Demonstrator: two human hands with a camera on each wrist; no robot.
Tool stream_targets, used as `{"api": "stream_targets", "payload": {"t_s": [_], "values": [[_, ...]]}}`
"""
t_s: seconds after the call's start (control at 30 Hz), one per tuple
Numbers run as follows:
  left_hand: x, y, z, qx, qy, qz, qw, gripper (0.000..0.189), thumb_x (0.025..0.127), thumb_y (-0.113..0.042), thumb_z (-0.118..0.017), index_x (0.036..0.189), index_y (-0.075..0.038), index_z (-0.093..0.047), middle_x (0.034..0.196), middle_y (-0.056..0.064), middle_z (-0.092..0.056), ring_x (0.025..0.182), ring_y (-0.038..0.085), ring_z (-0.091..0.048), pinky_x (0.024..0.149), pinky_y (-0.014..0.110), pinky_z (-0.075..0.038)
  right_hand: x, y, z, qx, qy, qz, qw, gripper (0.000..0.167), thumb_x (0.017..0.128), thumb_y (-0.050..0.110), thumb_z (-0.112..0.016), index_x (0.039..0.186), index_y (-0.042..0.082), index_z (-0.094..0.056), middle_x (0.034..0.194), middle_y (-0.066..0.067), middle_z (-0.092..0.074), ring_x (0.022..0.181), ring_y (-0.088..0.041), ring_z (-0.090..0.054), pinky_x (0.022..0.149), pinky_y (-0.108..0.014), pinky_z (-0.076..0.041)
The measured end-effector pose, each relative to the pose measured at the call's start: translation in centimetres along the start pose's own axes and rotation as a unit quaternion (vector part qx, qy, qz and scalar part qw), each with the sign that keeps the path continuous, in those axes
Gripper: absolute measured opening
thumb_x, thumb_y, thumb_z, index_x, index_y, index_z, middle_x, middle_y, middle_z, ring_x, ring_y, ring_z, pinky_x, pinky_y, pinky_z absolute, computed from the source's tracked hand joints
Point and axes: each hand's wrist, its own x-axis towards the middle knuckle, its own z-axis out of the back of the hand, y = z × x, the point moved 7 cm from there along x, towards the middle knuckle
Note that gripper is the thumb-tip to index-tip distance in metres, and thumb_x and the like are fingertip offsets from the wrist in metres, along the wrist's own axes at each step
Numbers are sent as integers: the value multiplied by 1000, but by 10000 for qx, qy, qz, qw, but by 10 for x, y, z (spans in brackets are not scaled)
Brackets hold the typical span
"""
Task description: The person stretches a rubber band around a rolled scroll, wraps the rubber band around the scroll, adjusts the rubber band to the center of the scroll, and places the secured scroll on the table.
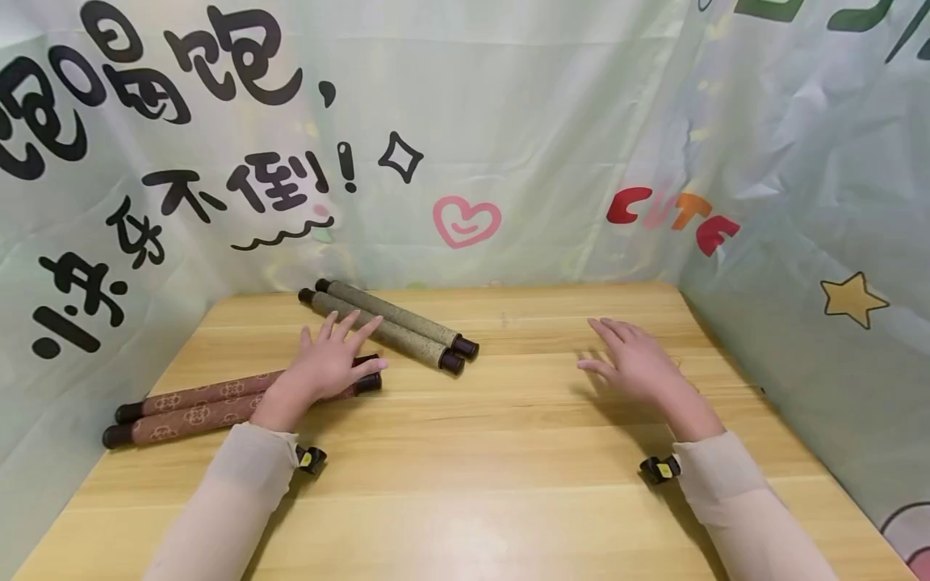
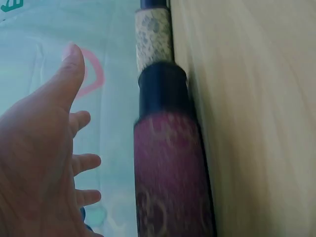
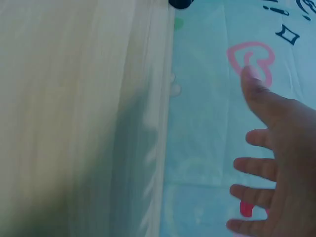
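Nearest the camera, head view: pale left sleeve (image 1: 225, 508) and pale right sleeve (image 1: 748, 504) at the lower edge, each with a small black device (image 1: 312, 461) at the cuff. Beyond the left cuff: left hand (image 1: 323, 367), palm down, fingers spread, over the right-hand portion of two red-brown rolls (image 1: 196, 415). Location of rolls: left side of the wooden table (image 1: 472, 484), side by side, black caps at both ends. Behind, toward the back edge: two speckled olive-grey rolls (image 1: 400, 336), also parallel and black-capped, set diagonally. On the right: right hand (image 1: 635, 363), above bare table, well apart from all rolls. At rear: printed cloth (image 1: 545, 121) with pink heart (image 1: 462, 231).

Left wrist view: thumb raised, fingers separated, visible gap to the nearest red-brown roll; patterned roll past its black cap.

Right wrist view: thumb extended, fingers apart, nothing gripped; hand shadow on the wood.
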Motion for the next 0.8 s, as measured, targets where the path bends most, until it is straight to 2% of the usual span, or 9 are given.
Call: {"api": "stream_targets", "payload": {"t_s": [0.2, 0.4, 0.6, 0.8], "values": [[9, -24, 4, -240, -145, -330, 9991, 87, 87, -80, -28, 158, -34, -10, 162, 13, -10, 144, 48, -4, 101, 79, -4, -11, -24, 7, 149, -148, -212, 9996, 80, 96, 56, -51, 151, 2, -32, 145, -29, -39, 131, -50, -35, 105, -64, -29], [23, -44, 11, -373, -113, -378, 9985, 88, 83, -84, -25, 157, -40, -5, 163, 9, -8, 146, 42, 0, 105, 76, -3, -12, -44, 8, 244, -2, -371, 9990, 80, 96, 53, -53, 150, -2, -32, 143, -32, -39, 130, -52, -35, 105, -65, -29], [36, -61, 3, -517, -14, -484, 9975, 85, 86, -81, -28, 156, -43, 0, 164, 7, -3, 147, 41, 1, 107, 74, -4, -15, -62, 8, 99, -70, -348, 9993, 73, 96, 41, -61, 147, -5, -36, 139, -34, -43, 126, -53, -40, 103, -64, -32], [47, -76, -1, -604, -36, -628, 9962, 84, 85, -81, -28, 156, -43, -2, 164, 6, -5, 147, 41, -1, 107, 73, -6, -17, -78, 4, -33, 35, -307, 9995, 69, 96, 34, -62, 143, -12, -37, 134, -39, -44, 120, -56, -43, 100, -65, -35]]}}
